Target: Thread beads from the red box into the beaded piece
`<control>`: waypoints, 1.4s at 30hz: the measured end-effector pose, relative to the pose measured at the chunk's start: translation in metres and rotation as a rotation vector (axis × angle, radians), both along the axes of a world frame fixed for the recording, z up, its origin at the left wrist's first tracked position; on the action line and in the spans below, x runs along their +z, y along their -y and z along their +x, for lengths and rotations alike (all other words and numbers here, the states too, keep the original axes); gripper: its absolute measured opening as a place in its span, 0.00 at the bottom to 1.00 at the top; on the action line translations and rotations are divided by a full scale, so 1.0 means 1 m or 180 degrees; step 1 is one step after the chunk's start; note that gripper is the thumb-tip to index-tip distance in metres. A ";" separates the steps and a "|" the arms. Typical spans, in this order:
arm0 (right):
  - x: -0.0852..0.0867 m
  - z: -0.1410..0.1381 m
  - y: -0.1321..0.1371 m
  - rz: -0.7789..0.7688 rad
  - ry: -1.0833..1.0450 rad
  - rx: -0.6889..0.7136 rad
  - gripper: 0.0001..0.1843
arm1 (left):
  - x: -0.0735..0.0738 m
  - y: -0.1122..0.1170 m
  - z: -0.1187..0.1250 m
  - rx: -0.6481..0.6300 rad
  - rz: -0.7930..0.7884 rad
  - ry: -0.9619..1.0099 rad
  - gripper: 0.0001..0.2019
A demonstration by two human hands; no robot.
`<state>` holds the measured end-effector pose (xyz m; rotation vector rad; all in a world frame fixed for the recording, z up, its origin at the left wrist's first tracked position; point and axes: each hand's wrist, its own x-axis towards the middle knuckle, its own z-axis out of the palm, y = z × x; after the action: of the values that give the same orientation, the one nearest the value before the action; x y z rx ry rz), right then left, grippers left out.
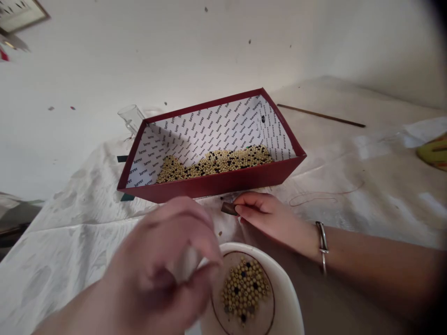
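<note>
My left hand point(164, 265) is raised close to the camera and slightly blurred. Its thumb and index finger press together at the left rim of a white bowl point(295, 304); what they pinch, if anything, I cannot make out. Inside the bowl is a small heap of pale yellow beads point(246, 286) with a few dark ones. Beyond the bowl, my right hand point(263, 214) grips a small flat dark brown piece point(228, 208) between thumb and fingers, just in front of the dark red box point(209, 184). More yellow and black beads point(226, 160) cover the box's bottom.
A thin brown stick point(321, 115) lies right of the box on the white table cover point(87, 209). Reddish thread point(328, 195) trails near my right wrist. Behind the box's left corner stands a clear glass point(131, 116). A yellow-green object point(433, 151) sits at the right edge.
</note>
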<state>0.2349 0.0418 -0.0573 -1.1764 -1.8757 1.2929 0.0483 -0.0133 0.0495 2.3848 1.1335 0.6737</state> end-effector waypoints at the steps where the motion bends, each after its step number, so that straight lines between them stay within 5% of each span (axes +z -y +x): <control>1: 0.000 0.000 0.000 -0.0015 -0.0059 -0.0001 0.10 | 0.003 0.004 0.002 -0.0252 -0.0165 -0.0158 0.06; 4: 0.000 -0.001 0.001 -0.0030 -0.0206 -0.0139 0.11 | 0.001 0.004 0.005 -0.0520 -0.0409 -0.0376 0.06; 10: 0.002 -0.001 0.002 -0.0201 -0.0309 -0.0557 0.11 | -0.033 -0.032 -0.010 0.0171 -0.0072 -0.0306 0.08; 18: 0.003 0.001 0.001 -0.0142 -0.0240 -0.0403 0.11 | -0.078 -0.046 -0.008 0.0527 0.0630 -0.2388 0.22; 26: 0.004 0.001 0.002 -0.0103 -0.0132 -0.0364 0.12 | -0.082 -0.042 0.000 0.0499 0.0786 -0.2809 0.18; 35: 0.006 0.001 0.002 -0.0200 -0.0151 -0.0302 0.11 | -0.090 -0.047 -0.001 0.0783 0.1021 -0.2491 0.06; 42: 0.003 0.001 0.001 -0.0142 -0.0130 -0.0211 0.11 | -0.092 -0.048 0.003 0.0975 0.0838 -0.2108 0.07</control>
<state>0.2359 0.0413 -0.0538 -1.2156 -1.7722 1.3189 0.0516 0.0345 -0.0420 2.7825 1.7971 0.1016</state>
